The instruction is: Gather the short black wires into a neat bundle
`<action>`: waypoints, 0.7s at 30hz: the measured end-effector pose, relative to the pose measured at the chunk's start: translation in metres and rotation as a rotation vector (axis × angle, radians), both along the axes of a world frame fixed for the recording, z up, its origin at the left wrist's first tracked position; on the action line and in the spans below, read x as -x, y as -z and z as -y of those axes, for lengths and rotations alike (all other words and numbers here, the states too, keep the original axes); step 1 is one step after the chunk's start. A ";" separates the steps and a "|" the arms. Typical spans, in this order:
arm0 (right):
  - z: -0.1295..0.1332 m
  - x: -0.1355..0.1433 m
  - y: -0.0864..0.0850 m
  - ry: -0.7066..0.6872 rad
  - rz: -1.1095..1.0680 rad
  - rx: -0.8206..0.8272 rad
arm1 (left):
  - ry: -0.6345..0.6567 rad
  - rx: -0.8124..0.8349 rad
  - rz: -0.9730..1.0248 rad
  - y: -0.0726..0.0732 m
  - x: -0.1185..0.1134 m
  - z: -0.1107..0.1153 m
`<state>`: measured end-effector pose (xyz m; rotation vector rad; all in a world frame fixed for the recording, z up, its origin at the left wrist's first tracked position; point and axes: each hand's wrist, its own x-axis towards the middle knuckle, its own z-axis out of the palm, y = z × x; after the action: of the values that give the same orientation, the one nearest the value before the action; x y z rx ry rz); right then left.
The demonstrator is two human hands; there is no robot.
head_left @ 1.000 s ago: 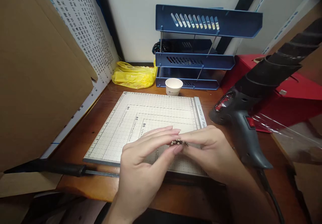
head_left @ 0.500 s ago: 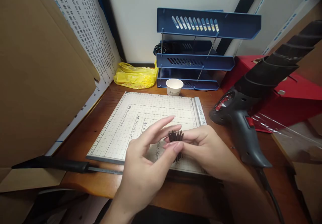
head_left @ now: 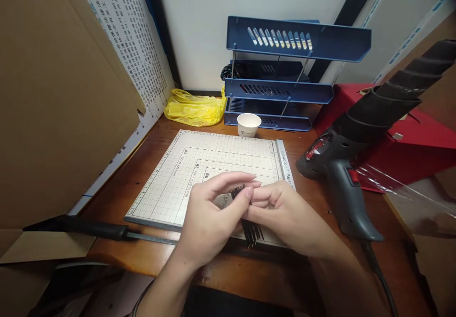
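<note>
A bundle of thin dark sticks (head_left: 252,234) is held between my two hands, over the front right part of a white gridded paper trimmer (head_left: 160,179). My left hand (head_left: 213,217) has its thumb and fingertips closed on the upper part of the bundle. From the right, the fingers of my right hand (head_left: 285,212) pinch the bundle's middle. The lower ends fan out below my fingers, and the upper ends are partly covered by my left fingers.
A black heat gun (head_left: 349,179) stands on the right before a red box (head_left: 420,150). Behind the trimmer are a paper cup (head_left: 248,126), a yellow plastic bag (head_left: 194,109) and blue trays (head_left: 278,91). The trimmer's black handle (head_left: 96,226) lies front left; cardboard (head_left: 64,103) rises at left.
My left fingers have come down and closed over the bundle's top. The bundle is tilted more, and more of its lower ends shows below my hands. The view has shifted slightly.
</note>
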<state>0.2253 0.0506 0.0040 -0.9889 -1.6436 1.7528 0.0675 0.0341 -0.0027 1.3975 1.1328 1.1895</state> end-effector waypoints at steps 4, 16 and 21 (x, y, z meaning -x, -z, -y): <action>0.000 -0.001 -0.001 0.017 -0.001 -0.021 | 0.013 0.063 0.092 0.003 -0.004 -0.001; -0.002 -0.004 0.000 0.009 -0.041 -0.040 | 0.042 0.112 0.181 0.006 -0.005 0.001; -0.001 -0.004 -0.001 0.014 -0.024 -0.046 | 0.021 0.139 0.205 0.005 -0.008 -0.002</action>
<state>0.2293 0.0517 0.0046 -0.9524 -1.6512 1.7035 0.0752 0.0361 -0.0076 1.1518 1.0331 1.1864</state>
